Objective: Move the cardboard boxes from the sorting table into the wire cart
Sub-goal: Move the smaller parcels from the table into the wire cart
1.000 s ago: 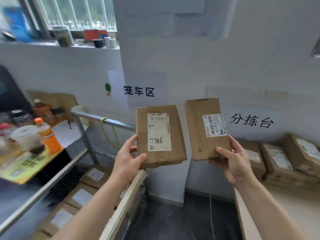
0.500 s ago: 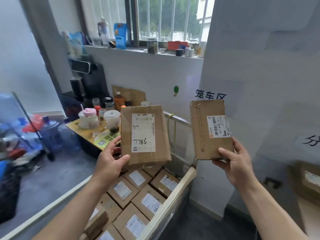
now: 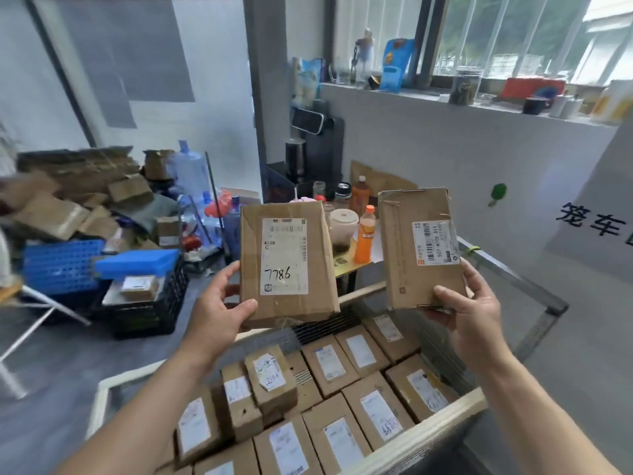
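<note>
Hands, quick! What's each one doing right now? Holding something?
Left hand: holding the box marked 7786, above the cart.
Right hand: holding the box with the barcode label.

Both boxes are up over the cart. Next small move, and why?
Probably lower the left hand and set the 7786 box on the bare mesh strip at the far end of the wire cart. Both boxes hang above it, and the packed boxes leave that strip free. The second box in the right hand can follow.
</note>
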`<action>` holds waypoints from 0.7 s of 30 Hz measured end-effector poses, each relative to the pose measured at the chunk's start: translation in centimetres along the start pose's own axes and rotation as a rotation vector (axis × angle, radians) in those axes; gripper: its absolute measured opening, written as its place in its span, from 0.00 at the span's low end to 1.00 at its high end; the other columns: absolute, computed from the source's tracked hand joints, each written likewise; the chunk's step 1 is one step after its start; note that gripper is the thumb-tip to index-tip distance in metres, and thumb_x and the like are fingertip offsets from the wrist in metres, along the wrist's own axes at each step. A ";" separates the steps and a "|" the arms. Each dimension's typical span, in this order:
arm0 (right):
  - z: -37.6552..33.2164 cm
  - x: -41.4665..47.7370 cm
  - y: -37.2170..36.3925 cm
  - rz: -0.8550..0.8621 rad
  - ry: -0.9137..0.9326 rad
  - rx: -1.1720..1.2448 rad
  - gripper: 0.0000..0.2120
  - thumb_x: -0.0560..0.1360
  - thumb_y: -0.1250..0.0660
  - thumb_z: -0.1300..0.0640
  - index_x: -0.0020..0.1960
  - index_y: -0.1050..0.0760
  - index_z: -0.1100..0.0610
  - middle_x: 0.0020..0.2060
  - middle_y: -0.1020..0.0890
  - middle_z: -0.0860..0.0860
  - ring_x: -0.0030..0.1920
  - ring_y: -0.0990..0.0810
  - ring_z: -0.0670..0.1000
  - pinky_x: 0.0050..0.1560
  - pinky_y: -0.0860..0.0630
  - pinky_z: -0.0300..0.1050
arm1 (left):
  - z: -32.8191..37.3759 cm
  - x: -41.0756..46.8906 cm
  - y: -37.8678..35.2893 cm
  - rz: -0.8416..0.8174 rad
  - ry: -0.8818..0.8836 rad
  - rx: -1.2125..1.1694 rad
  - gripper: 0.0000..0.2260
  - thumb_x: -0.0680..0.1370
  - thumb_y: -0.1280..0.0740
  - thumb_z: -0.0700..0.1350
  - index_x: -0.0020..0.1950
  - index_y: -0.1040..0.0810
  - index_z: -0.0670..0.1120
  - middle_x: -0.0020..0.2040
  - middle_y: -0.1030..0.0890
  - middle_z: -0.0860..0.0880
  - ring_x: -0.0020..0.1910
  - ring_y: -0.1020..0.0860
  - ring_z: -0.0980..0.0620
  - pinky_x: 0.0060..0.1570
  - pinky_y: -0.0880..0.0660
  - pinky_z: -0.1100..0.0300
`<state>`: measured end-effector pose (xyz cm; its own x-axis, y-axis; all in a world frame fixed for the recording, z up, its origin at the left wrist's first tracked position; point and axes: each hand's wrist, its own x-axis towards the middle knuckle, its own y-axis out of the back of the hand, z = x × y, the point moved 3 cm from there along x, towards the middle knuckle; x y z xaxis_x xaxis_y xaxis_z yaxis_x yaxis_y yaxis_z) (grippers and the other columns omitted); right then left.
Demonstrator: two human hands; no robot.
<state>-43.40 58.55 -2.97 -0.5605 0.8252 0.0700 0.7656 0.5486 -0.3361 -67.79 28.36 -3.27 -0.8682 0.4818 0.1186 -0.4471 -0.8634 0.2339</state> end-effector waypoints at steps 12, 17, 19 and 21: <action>3.5 5.2 -6.8 -0.285 -0.115 -0.038 0.29 0.78 0.35 0.70 0.73 0.30 0.47 0.55 0.14 0.52 0.56 0.15 0.56 0.46 0.15 0.57 | -2.5 -2.8 4.2 0.276 0.110 0.021 0.32 0.77 0.28 0.36 0.76 0.33 0.59 0.62 0.19 0.51 0.63 0.21 0.50 0.62 0.23 0.43; 4.7 6.0 -8.1 -0.354 -0.171 -0.038 0.28 0.78 0.35 0.70 0.69 0.27 0.43 0.55 0.14 0.50 0.56 0.15 0.55 0.44 0.15 0.53 | -3.2 -4.8 4.4 0.370 0.137 0.036 0.32 0.76 0.28 0.35 0.74 0.32 0.61 0.60 0.18 0.53 0.62 0.21 0.52 0.60 0.21 0.43; 5.2 6.1 -8.5 -0.378 -0.192 -0.037 0.28 0.78 0.35 0.70 0.70 0.28 0.44 0.56 0.15 0.51 0.57 0.15 0.56 0.43 0.15 0.52 | -3.5 -5.6 4.5 0.395 0.149 0.025 0.32 0.76 0.28 0.35 0.74 0.32 0.60 0.61 0.19 0.52 0.63 0.22 0.51 0.61 0.22 0.42; 5.8 6.2 -9.1 -0.398 -0.205 -0.045 0.27 0.78 0.35 0.69 0.70 0.27 0.44 0.56 0.15 0.51 0.57 0.15 0.55 0.43 0.15 0.52 | -3.9 -6.3 4.7 0.413 0.159 0.028 0.32 0.76 0.28 0.35 0.75 0.32 0.60 0.63 0.20 0.52 0.65 0.23 0.51 0.61 0.22 0.42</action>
<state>-55.60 57.88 -4.93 -0.8617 0.5074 -0.0037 0.4881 0.8268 -0.2794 -65.25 20.66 -6.64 -0.9961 0.0659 0.0580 -0.0513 -0.9732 0.2243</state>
